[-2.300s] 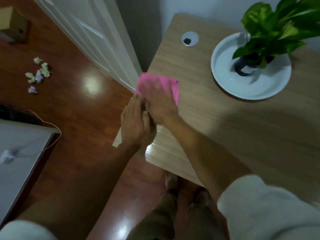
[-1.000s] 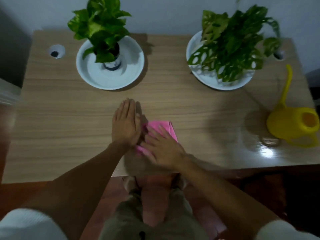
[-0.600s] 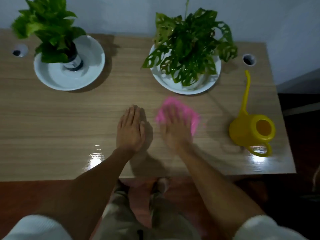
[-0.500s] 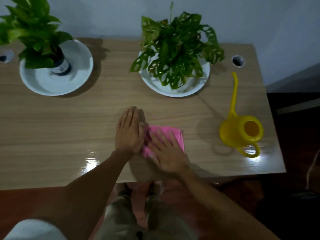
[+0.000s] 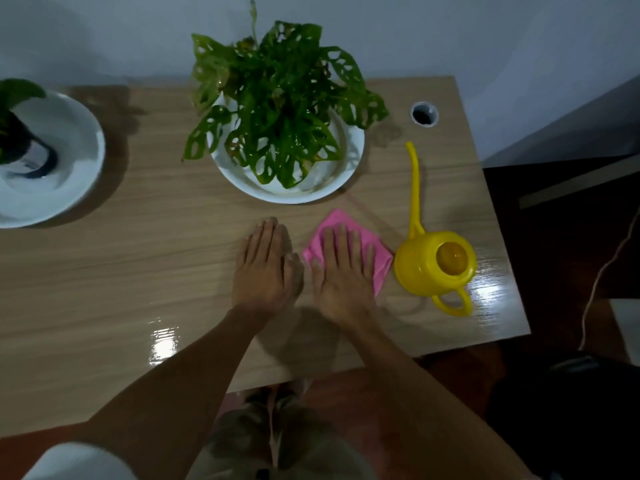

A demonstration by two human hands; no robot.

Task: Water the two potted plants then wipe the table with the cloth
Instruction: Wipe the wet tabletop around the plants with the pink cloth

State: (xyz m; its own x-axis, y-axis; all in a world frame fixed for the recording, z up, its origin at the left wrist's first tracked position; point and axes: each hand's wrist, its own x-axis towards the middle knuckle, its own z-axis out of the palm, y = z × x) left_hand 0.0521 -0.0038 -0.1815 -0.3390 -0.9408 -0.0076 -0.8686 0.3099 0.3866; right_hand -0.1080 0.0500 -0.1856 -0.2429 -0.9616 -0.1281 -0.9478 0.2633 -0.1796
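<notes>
My right hand (image 5: pixel 341 271) lies flat on a pink cloth (image 5: pixel 381 263), pressing it onto the wooden table (image 5: pixel 138 271). The cloth sits just left of a yellow watering can (image 5: pixel 429 265) with a long spout. Beside it, my left hand (image 5: pixel 265 268) rests flat and bare on the table, fingers together. A holey-leaved plant (image 5: pixel 280 98) stands in a white dish (image 5: pixel 294 194) behind the hands. A second plant's dark pot (image 5: pixel 20 150) stands in another white dish (image 5: pixel 76 168) at the far left.
A round cable hole (image 5: pixel 424 114) is at the table's back right corner. The table's right edge runs close behind the watering can. Dark floor and a thin cable (image 5: pixel 602 271) lie to the right. A wall backs the table.
My right hand has slid the pink cloth rightward and away from me, up against the watering can. The view has shifted right; my left hand stays flat on the table.
</notes>
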